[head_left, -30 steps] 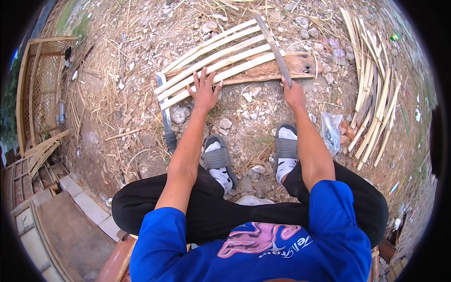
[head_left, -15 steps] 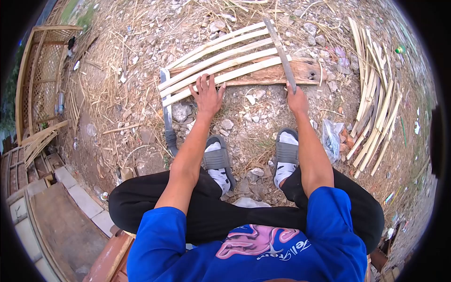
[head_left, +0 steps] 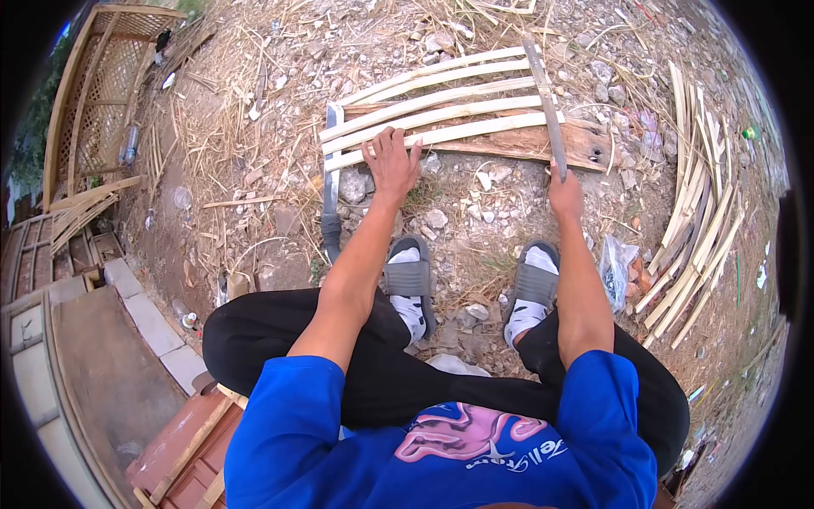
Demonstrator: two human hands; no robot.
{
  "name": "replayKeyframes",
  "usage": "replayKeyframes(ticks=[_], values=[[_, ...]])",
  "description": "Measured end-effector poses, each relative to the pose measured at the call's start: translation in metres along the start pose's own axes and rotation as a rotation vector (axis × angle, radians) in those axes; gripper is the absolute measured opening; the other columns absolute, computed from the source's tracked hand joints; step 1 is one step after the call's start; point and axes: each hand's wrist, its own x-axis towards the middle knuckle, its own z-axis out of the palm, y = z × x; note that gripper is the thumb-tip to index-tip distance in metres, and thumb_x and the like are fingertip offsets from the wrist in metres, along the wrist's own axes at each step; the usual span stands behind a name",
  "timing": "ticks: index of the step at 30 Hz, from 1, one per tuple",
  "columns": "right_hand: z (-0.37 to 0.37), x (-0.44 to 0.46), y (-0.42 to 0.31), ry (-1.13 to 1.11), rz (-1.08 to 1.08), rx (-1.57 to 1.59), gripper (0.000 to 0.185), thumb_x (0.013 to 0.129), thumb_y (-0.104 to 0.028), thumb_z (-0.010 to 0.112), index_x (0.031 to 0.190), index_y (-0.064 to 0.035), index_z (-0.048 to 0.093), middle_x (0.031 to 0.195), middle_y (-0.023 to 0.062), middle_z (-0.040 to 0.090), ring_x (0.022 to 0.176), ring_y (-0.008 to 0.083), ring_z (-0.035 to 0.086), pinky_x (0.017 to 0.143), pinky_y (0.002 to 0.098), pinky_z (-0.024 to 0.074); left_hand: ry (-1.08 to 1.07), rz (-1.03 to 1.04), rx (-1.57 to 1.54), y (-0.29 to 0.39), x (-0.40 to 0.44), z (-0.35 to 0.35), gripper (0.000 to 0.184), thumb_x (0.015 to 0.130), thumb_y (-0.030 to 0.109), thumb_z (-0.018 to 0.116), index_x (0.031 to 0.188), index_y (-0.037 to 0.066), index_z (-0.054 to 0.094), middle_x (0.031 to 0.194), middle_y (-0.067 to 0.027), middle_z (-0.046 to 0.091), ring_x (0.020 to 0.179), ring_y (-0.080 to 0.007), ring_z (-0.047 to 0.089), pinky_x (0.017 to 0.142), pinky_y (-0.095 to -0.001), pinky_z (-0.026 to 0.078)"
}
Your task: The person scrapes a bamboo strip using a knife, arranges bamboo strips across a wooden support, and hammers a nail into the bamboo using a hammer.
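Observation:
Several pale split wooden strips point(head_left: 441, 110) lie side by side, slightly curved, across a rough brown plank point(head_left: 585, 142) on the ground. My left hand point(head_left: 392, 163) rests on the near strips toward their left end, fingers spread. In a closed grip, my right hand point(head_left: 565, 191) holds the near end of a flat grey stick point(head_left: 547, 106), which lies across the right ends of the strips. A long metal blade with a dark wrapped handle point(head_left: 331, 191) lies crosswise at the strips' left ends, partly covered by them.
A pile of loose strips point(head_left: 699, 204) lies at the right, beside a clear plastic bag point(head_left: 615, 267). Stones and straw litter the ground. A lattice wooden frame point(head_left: 97, 93) stands at the far left, with a brown board point(head_left: 114, 373) below it. My sandalled feet point(head_left: 407, 284) are close by.
The whole view has shifted, so the ground and strips appear farther right. Both hands keep about the same places on the strips and the grey stick.

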Motion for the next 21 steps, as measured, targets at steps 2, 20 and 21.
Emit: replayKeyframes(ticks=[2, 20, 21], values=[[-0.001, 0.000, 0.000, -0.006, 0.000, -0.002, 0.063, 0.095, -0.063, 0.040, 0.107, -0.0061, 0.063, 0.104, 0.0241, 0.067, 0.102, 0.0450, 0.062, 0.087, 0.0535, 0.0464, -0.028, -0.027, 0.004, -0.002, 0.002, -0.006, 0.044, 0.096, 0.042, 0.055, 0.121, 0.007, 0.055, 0.126, -0.0143, 0.050, 0.122, -0.0331, 0.042, 0.108, -0.0587, 0.019], [0.003, 0.003, 0.004, 0.016, -0.019, 0.002, 0.064, 0.094, -0.063, 0.041, 0.113, -0.0059, 0.063, 0.110, 0.0248, 0.066, 0.106, 0.0448, 0.060, 0.089, 0.0526, 0.0463, -0.230, -0.899, -0.071, -0.123, -0.079, -0.076, 0.077, 0.096, 0.065, 0.027, 0.137, 0.003, 0.048, 0.124, -0.0299, 0.059, 0.115, -0.0477, 0.055, 0.098, -0.0536, 0.040], [0.001, 0.001, 0.002, 0.007, -0.011, 0.006, 0.065, 0.094, -0.063, 0.041, 0.114, -0.0059, 0.063, 0.111, 0.0249, 0.066, 0.107, 0.0450, 0.060, 0.090, 0.0527, 0.0462, -0.207, -0.903, -0.092, -0.122, -0.082, -0.075, 0.079, 0.096, 0.067, 0.024, 0.137, 0.004, 0.050, 0.122, -0.0303, 0.060, 0.115, -0.0480, 0.055, 0.098, -0.0536, 0.040]])
